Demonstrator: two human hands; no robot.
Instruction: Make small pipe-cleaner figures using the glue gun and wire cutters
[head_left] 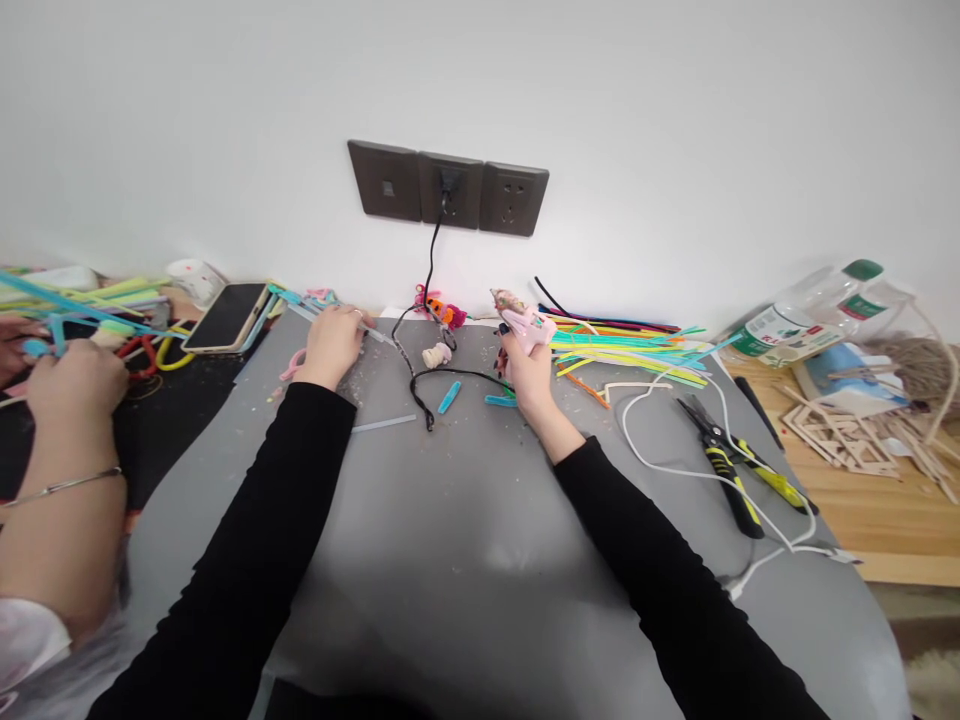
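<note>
Pink plastic fills my right hand [527,362]: fingers clenched round a small glue gun [523,322], nozzle raised toward the wall, its black cord [420,385] looping across the grey mat [465,540] and up to the wall socket [448,187]. My left hand [330,345] lies at the mat's far edge, fingers curled round a clear glue stick [377,333] that pokes out to the right; I judge it a light pinch, though the fingertips are hidden from me. A second clear stick [384,423] lies loose on the mat, well apart from both hands.

Progress, as I read it, is early to middling. One small orange-and-pink figure [446,312] stands against the wall under the socket, looking finished, and a pale little bundle [436,354] sits beside the cord, seemingly half made. Two short blue snippets [448,397] lie near my right hand, uncut. To the right, a big fan of coloured pipe cleaners [622,345] looks barely touched, with yellow-handled cutters [731,470] and a white cable [675,470] beside it. Nothing is being glued at this instant; gun and stick are apart.

At far left, a co-worker's hand [75,385] with a bracelet works blue strips beside a phone [225,315].
</note>
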